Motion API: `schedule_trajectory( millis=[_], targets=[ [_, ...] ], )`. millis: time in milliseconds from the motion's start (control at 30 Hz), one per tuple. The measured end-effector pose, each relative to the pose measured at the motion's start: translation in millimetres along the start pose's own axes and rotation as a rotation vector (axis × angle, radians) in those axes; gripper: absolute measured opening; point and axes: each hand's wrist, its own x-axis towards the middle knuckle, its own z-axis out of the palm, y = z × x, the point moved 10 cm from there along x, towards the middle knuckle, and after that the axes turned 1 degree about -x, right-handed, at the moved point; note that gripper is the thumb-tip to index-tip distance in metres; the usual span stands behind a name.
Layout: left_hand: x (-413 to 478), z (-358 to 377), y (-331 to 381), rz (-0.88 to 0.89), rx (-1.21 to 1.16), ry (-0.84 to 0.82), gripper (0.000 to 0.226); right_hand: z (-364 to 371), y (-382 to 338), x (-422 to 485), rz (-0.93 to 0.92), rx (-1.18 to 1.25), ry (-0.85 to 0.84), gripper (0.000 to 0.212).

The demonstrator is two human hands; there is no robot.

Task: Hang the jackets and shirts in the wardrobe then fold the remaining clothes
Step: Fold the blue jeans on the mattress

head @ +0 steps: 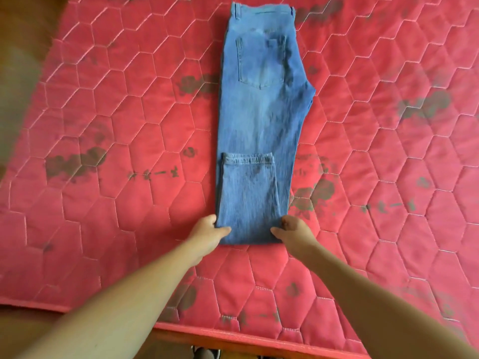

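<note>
- The left hand (207, 230) pinches the near left corner of the jeans (259, 112). Its thumb lies on top of the denim and its fingers curl around the side edge.
- The right hand (293, 230) pinches the near right corner the same way. Its thumb points inward across the cloth and its fingers are bent at the edge.
- The two hands are level with each other, with the width of the folded leg between them. Both forearms are bare.
- The jeans lie flat on a red quilted mattress (103, 125) and stretch straight away from the hands.
- They are light blue and folded lengthwise, one leg over the other.
- The lower legs are turned back over the thighs, so the edge in the hands is a fold. The hem (248, 159) lies a little beyond the fingers.
- Further from the hands a back pocket (261, 63) faces up. The waistband (261, 9) is at the far end.
- The seat juts out beyond the right hand's side.
- The mattress has hexagon stitching and dark blotches. Its near edge runs below the forearms.
</note>
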Motion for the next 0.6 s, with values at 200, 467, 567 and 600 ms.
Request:
schedule_trajectory(
  millis=[200, 467, 567, 600],
  targets=[
    [-63, 33, -83, -0.185, 0.007, -0.153, 0.021, 61, 69, -65, 0.28, -0.025, -0.348, 0.011],
    [-69, 27, -62, -0.062, -0.107, -0.011, 0.013, 47, 44, -63, 0.182, 0.134, -0.165, 0.014],
    [-75, 11, -21, 0.029, -0.229, 0.033, 0.018, 26, -1, -74, 0.081, 0.305, -0.127, 0.028],
    [-79, 4, -3, 0.068, -0.257, 0.048, 0.02, 15, -19, -80, 0.04, 0.357, -0.114, 0.03]
  ],
)
